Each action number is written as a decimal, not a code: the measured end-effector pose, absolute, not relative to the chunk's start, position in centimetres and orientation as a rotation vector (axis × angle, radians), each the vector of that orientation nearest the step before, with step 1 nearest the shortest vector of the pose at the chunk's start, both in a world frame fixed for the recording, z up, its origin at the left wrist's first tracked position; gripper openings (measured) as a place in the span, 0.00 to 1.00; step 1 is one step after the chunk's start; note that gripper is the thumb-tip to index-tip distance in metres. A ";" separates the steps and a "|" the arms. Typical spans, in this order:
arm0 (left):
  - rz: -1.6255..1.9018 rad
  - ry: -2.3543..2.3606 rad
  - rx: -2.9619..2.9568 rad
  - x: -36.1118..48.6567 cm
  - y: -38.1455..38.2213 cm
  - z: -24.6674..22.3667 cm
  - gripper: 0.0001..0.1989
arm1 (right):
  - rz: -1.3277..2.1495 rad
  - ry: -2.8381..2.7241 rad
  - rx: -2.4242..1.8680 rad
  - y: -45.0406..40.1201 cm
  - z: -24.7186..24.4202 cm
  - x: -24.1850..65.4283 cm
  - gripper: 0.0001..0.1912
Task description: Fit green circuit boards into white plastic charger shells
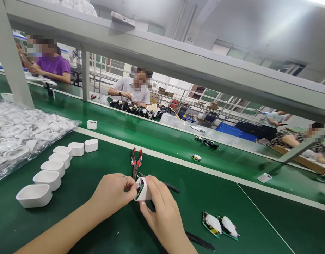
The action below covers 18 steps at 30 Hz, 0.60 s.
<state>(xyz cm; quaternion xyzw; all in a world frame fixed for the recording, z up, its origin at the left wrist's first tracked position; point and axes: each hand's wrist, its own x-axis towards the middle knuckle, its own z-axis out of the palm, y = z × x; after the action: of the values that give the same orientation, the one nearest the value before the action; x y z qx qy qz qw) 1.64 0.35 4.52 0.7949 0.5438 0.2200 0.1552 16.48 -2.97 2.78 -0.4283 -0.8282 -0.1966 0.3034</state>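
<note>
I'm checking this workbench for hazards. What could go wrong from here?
The left hand's fingers are at the open end of the white casing gripped by the right hand; the green board inside might get scraped.
The red-handled pliers lie just beyond both hands and could be knocked.
The black tool by the right forearm might get brushed aside.

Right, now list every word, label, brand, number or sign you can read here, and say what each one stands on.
None can be read.
Wall at the top: small dark marks, too small and blurred to read.
Pliers: no brand readable at this size.
White housing in hand: no lettering visible on the side that shows.
Clear bag of white parts: no label readable.
</note>
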 end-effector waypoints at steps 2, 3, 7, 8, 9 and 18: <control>0.603 1.587 2.318 1.6 0.5 4.4 0.16 | -0.504 -2.207 -1.122 -3.0 2.7 16.4 0.23; 0.592 1.598 2.333 1.6 0.6 4.4 0.17 | -0.498 -2.213 -1.116 -2.9 2.7 16.4 0.23; 0.619 1.552 2.309 1.3 0.7 4.5 0.19 | -0.461 -2.211 -1.123 -2.8 2.7 16.4 0.22; 0.649 1.497 2.263 1.2 0.7 4.6 0.18 | -0.444 -2.204 -1.132 -2.8 2.7 16.5 0.22; 0.686 1.424 2.201 1.1 0.7 4.7 0.16 | -0.427 -2.198 -1.138 -2.8 2.7 16.5 0.22; 0.660 0.862 1.408 0.4 2.0 4.4 0.06 | -0.409 -2.255 -1.093 -3.0 2.9 16.6 0.23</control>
<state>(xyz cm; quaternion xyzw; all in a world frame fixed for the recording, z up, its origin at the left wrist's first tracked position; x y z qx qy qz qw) 0.42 2.03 4.45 0.6149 0.3766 0.2881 0.6302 16.55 -2.96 2.89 -0.4110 -0.8482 -0.1537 0.2968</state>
